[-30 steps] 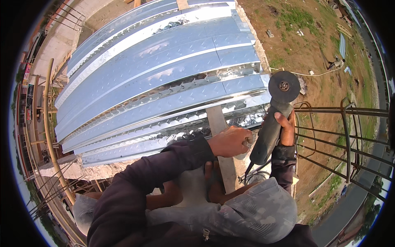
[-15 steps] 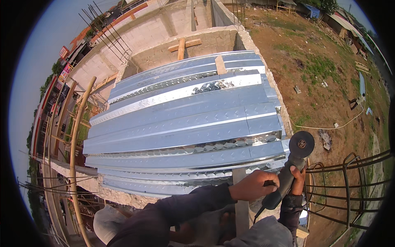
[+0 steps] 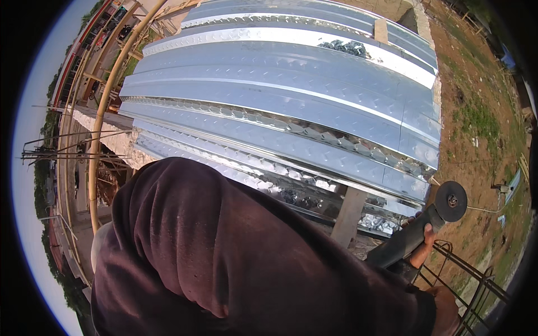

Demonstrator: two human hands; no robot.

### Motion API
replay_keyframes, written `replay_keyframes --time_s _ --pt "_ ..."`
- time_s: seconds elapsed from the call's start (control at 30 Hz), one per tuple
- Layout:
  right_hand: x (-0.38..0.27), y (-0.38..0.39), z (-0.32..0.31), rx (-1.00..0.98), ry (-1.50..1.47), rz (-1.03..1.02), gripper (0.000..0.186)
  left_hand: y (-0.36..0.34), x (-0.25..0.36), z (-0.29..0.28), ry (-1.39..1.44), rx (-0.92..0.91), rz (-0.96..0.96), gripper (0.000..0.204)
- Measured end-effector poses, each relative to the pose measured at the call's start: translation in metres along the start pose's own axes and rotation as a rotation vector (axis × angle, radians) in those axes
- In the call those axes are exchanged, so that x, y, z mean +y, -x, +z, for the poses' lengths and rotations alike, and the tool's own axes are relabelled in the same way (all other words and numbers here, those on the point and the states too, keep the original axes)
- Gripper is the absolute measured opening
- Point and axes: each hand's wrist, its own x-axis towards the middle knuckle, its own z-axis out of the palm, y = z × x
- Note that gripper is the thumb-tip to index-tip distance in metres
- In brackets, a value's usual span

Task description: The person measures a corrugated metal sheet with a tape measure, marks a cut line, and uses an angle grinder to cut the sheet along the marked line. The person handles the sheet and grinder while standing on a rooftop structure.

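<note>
My right hand (image 3: 422, 251) grips a dark angle grinder (image 3: 404, 235), its disc (image 3: 450, 201) facing up beside the right end of the shiny corrugated metal sheets (image 3: 280, 106). My left sleeve crosses the lower view. At its cuff, my left hand (image 3: 443, 308) appears at the lower right, below the grinder and beside the rebar; its fingers are hidden. A wooden board (image 3: 348, 215) runs under the nearest sheets.
A rebar cage (image 3: 479, 277) juts out at lower right. Bamboo scaffolding (image 3: 98, 145) and rebar stubs (image 3: 50, 155) stand left of a rough concrete edge (image 3: 140, 151). Dirt ground (image 3: 476, 129) lies far below on the right. A short wood piece (image 3: 380, 31) rests on the far sheets.
My left arm has swung across the view, carrying its hand from above the grinder's body to the lower right below it. The view has turned, and the grinder now sits farther right.
</note>
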Motion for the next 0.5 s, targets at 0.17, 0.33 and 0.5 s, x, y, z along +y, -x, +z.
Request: replay_keyframes --time_s 0.17,0.33,0.5 --pt "0.005 -0.004 -0.012 0.005 -0.041 0.016 0.062 0.020 0.003 -0.013 -0.016 -0.083 -0.148 0.023" --pt "-0.001 0.002 -0.015 0.047 -0.019 0.054 0.060 0.039 0.003 -0.019 -0.005 -0.135 -0.235 0.028" --pt "-0.008 0.007 0.012 0.060 0.007 -0.091 0.057 0.044 -0.008 -0.016 0.021 -0.182 -0.264 0.034"
